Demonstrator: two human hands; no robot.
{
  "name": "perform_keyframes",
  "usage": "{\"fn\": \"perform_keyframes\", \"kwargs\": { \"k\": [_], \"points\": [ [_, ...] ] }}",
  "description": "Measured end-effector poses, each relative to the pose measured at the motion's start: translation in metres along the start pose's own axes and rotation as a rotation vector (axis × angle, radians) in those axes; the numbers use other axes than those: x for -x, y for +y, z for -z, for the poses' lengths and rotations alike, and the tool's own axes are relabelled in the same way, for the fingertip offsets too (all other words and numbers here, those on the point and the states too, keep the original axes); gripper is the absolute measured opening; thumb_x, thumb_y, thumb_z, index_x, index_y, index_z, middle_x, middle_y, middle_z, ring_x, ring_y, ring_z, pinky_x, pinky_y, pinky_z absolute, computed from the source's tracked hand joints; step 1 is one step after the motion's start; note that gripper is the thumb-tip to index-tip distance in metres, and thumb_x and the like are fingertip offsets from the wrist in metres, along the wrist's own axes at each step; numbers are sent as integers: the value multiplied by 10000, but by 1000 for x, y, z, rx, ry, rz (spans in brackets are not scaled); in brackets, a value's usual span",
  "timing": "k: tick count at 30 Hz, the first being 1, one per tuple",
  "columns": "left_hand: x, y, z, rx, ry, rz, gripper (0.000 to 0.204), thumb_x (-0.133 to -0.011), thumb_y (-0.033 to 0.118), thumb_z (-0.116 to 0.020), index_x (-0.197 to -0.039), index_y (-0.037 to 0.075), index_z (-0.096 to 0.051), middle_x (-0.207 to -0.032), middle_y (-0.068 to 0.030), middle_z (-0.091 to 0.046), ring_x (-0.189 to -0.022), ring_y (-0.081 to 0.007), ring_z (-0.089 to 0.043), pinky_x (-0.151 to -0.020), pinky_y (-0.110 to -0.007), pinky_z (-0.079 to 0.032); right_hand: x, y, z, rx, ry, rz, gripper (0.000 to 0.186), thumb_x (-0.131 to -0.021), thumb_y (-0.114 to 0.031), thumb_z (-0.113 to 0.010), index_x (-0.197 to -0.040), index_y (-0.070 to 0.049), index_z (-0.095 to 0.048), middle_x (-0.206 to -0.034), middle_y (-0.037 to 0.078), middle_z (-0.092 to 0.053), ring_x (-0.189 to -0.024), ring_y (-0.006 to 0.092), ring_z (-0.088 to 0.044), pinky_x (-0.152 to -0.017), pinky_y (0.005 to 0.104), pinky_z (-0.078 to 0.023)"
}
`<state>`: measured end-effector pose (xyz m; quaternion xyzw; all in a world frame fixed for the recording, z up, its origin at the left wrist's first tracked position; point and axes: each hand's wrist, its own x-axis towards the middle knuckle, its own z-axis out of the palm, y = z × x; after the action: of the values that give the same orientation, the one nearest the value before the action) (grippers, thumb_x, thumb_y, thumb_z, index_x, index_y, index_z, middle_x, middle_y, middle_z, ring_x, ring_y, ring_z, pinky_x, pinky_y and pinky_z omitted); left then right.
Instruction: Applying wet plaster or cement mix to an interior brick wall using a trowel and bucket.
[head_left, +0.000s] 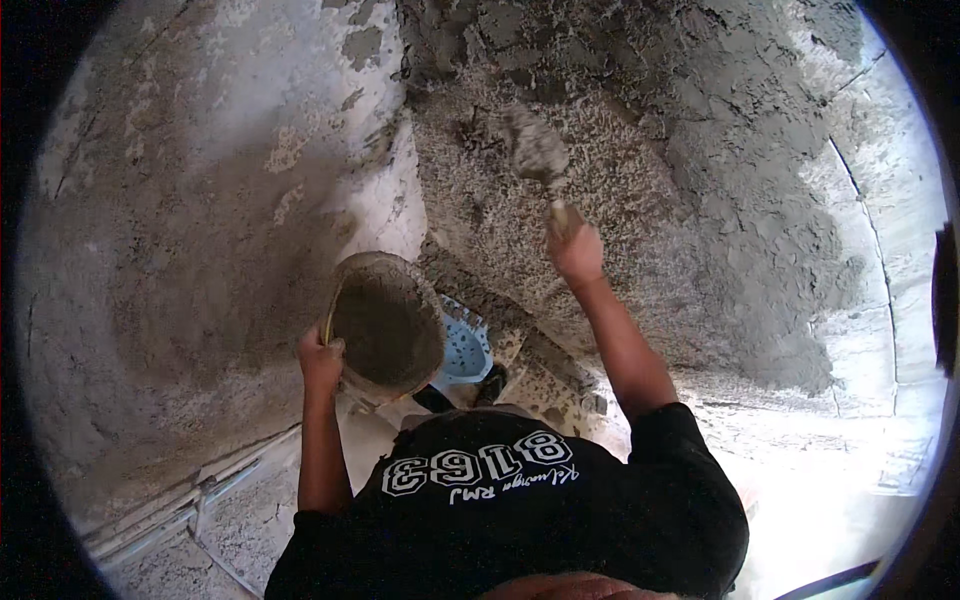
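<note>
My left hand (321, 358) is closed on the rim of a round bucket (432, 290), which is tilted so that grey wet mortar (375, 330) shows inside. Raised toward the wall, my right hand (577, 250) grips the handle of a trowel (537, 148). The trowel's blade is smeared by motion, so I cannot tell whether mortar lies on it. Behind the blade is the rough, speckled wall (620, 170), with thicker smooth grey mortar (740, 200) to its right and above.
A light-blue plastic basin (464, 345) spotted with mortar stands below, beside the bucket and near my feet. On the left rises another wall (200, 250) with patchy plaster, meeting the front wall at a corner. Thin pipes (190, 515) run along the lower left. Mortar splatters the floor (545, 390).
</note>
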<state>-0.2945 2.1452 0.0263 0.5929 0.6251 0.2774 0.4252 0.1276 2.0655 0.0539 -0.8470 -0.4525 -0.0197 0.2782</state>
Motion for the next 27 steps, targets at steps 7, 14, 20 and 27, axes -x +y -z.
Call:
{"fn": "perform_keyframes", "kwargs": {
  "k": [7,14,20,27],
  "points": [
    [-9,-4,-3,21,-124,76,514,-688,114,-691,-1159,-38,-552,-1064,-192,-582,-948,-297,-589,-826,-390,-460,-50,-11,47,237,200,246,295,-908,-299,-511,-1081,-65,-559,-814,200,-633,-661,383,-613,-576,457,-515],
    [-10,-1,-10,42,-105,82,363,-696,94,-648,-1041,-7,-598,-787,-87,-614,-704,-199,-585,-655,-347,-470,-101,-40,-2,260,5,42,281,-934,-311,-411,-1046,-94,-551,-904,187,-642,-769,379,-637,-671,465,-526],
    [-14,-8,-15,1,-87,-34,329,-687,73,-615,-1006,-8,-614,-806,-71,-613,-709,-175,-568,-639,-341,-458,-113,-9,-24,468,-219,138,365,-906,-440,-415,-1129,-185,-550,-991,173,-646,-861,382,-639,-796,470,-511],
    [-6,1,-13,-43,-21,-26,333,-652,97,-615,-967,-11,-621,-778,-69,-609,-691,-184,-560,-634,-342,-458,-47,-5,27,474,-224,28,431,-889,-431,-453,-1231,-172,-498,-1004,151,-657,-903,360,-641,-759,469,-527]
  ]
}}
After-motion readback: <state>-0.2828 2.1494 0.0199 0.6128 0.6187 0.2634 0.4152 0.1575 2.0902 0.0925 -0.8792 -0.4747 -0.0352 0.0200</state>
